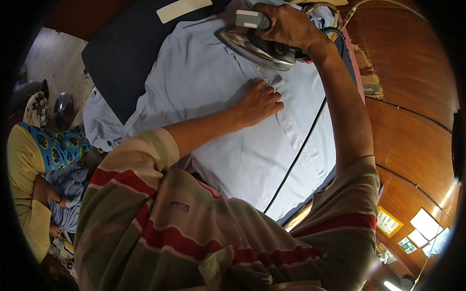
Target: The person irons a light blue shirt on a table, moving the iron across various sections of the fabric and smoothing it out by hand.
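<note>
A light blue button-up shirt (187, 82) lies spread over a dark-covered ironing surface (114, 63). My right hand (291, 29) is wrapped round the handle of an electric iron (259, 52), whose metal soleplate sits on the shirt near the top, beside the button strip. Lower down, my left hand (259, 101) rests on the shirt with its fingers curled in at the button strip (285, 123), just below a small button. The fingertips look closed on the cloth, though the palm side is hidden. A thin black cord (303, 145) runs across the shirt.
A white flat card (184, 9) lies at the far edge of the dark cover. Brown wooden panels (407, 63) with cables stand at the right. At the left, another person in yellow (24, 160) has a hand on blue-grey cloth (65, 186).
</note>
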The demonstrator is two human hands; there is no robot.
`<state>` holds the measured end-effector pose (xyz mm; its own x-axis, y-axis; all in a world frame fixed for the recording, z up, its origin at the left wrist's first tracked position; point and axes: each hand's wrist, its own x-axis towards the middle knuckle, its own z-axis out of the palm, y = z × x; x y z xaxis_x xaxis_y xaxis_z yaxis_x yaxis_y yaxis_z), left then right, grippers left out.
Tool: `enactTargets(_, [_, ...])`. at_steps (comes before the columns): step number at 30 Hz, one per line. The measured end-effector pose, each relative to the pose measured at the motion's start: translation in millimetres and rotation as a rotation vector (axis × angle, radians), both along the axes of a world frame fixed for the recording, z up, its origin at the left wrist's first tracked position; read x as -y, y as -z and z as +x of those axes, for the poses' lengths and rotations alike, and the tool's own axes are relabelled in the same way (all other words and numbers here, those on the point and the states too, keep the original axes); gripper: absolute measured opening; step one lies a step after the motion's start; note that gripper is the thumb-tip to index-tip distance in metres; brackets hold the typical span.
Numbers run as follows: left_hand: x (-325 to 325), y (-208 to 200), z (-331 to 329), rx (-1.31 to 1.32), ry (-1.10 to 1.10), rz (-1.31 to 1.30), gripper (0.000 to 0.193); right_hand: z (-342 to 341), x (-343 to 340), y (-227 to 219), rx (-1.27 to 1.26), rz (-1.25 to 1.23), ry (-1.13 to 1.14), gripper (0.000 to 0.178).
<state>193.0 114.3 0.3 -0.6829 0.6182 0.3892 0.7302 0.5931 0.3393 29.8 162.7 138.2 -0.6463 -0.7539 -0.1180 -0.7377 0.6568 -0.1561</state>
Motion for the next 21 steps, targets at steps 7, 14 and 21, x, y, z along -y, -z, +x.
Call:
enactTargets(7, [-5.4, -7.9, 12.4, 0.354, -0.039, 0.271, 0.004, -9.7, -2.2, -7.7, 0.062, -0.003, -0.102, 0.035])
enactTargets(14, [-4.4, -3.8, 27.7, 0.185, -0.058, 0.283, 0.004, 13.9, -13.2, -2.2, 0.105, 0.026, -0.193, 0.051])
enactTargets(21, [-11.4, -9.0, 23.4, 0.127, 0.072, 0.057, 0.029, 8.5, 2.3, -11.4, 0.099, 0.095, -0.138, 0.043])
